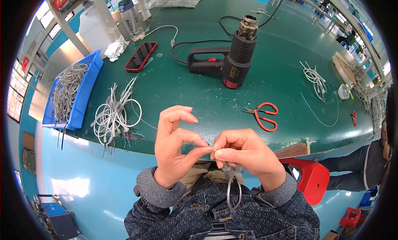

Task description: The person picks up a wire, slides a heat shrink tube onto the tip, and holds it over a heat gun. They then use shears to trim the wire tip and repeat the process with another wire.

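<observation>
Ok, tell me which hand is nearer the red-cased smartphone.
Left. The left hand is on the wearer's side of the red-cased smartphone, slightly to its right; the right hand is farther right.

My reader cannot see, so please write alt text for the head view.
A person's bare left hand and right hand pinch the end of a white cable with a grey connector at a green table with a black heat gun, red-handled scissors, bundled white cables and a blue plastic tray of cables.
</observation>
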A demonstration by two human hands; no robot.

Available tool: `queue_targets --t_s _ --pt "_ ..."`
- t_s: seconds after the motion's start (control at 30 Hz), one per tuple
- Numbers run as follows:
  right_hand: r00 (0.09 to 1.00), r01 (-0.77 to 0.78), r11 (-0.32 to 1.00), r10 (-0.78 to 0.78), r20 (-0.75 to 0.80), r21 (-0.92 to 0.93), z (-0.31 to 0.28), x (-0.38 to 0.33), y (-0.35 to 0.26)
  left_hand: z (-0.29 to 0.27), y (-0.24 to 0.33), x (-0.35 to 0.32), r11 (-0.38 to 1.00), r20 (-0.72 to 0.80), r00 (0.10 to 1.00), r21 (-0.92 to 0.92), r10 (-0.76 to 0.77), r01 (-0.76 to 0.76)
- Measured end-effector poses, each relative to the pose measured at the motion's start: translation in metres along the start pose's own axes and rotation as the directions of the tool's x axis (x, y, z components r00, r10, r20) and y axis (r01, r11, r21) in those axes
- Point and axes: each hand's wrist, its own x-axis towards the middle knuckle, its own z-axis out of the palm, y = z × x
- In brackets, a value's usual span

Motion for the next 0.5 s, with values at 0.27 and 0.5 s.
queue_targets --t_s 0.27,0.5 --pt "0.992 -0.057 0.991 0.042 0.119 0.124 0.0048 -0.0008 -0.0024 0.0 -0.0032 -0.0037 0.995 -0.052 0.998 -0.093 0.037 -0.042" --pt "0.999 0.005 0.999 -0.007 0.05 0.042 0.006 -0.0014 0.0005 0.0045 -0.0013 -0.0074 0.998 -0.109 0.994 -0.051 0.021 -0.027"
